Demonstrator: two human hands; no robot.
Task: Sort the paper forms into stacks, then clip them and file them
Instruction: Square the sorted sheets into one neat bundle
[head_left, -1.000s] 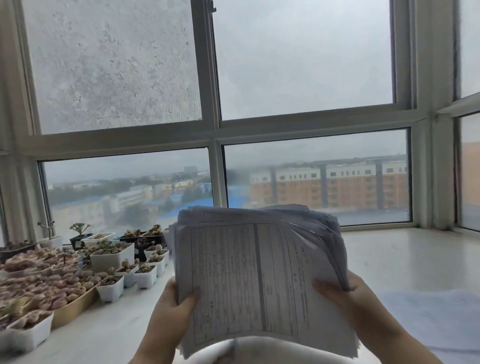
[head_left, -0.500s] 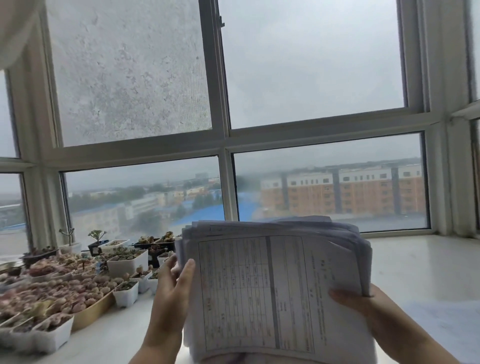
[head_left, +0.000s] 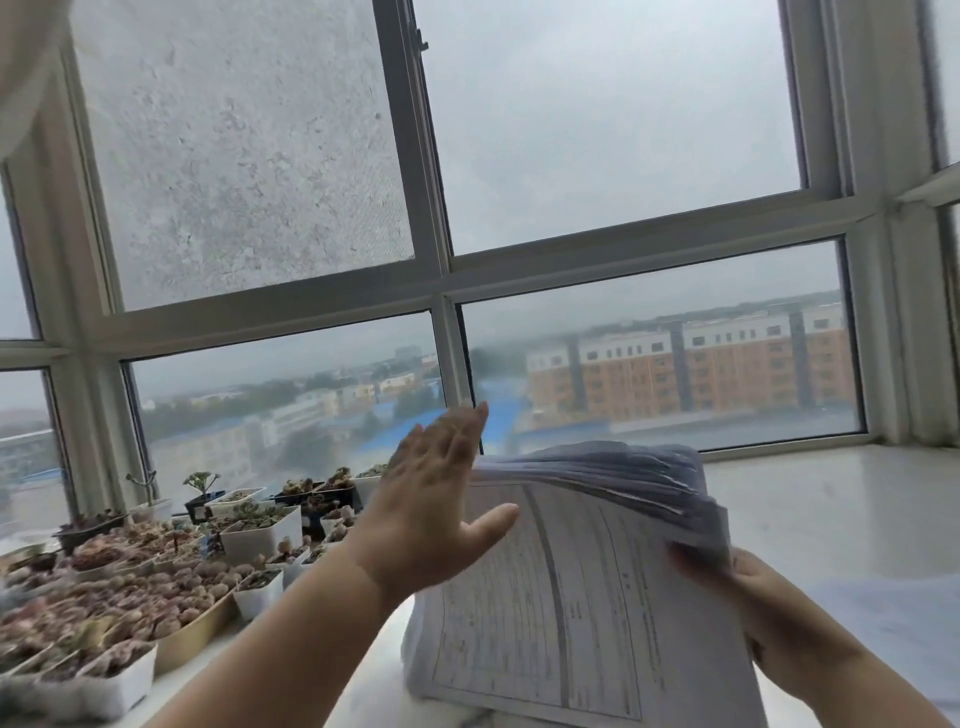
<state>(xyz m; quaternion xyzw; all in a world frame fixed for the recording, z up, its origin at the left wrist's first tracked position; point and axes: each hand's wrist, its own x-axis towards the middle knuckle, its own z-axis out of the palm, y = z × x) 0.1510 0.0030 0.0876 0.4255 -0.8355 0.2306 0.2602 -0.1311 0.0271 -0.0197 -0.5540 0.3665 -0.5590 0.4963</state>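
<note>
Currently the stack of paper forms (head_left: 582, 582) stands tilted, bottom edge low near the white surface (head_left: 831, 509), printed table side facing the camera. The top sheets fan out and curl back toward the right.

Right hand (head_left: 763, 618) grasps the stack at its right edge, thumb over the front sheets, remaining fingers hidden behind the paper. The hand is a bit blurred.

Left hand (head_left: 436, 499) is released: flat palm, fingers straight and together, pointing up and away, thumb spread toward the stack. It sits at the stack's upper left edge; whether it touches the paper or is just beside it I can't tell, due to motion blur.

Left of the stack: a cluster of small white pots with succulents (head_left: 260, 535) and a gold tray of succulents (head_left: 192, 634) on the same surface, well apart from the right hand. Another loose sheet (head_left: 893, 623) lies flat on the surface at far right. Behind everything, the window frame (head_left: 441, 280), with buildings outside.
</note>
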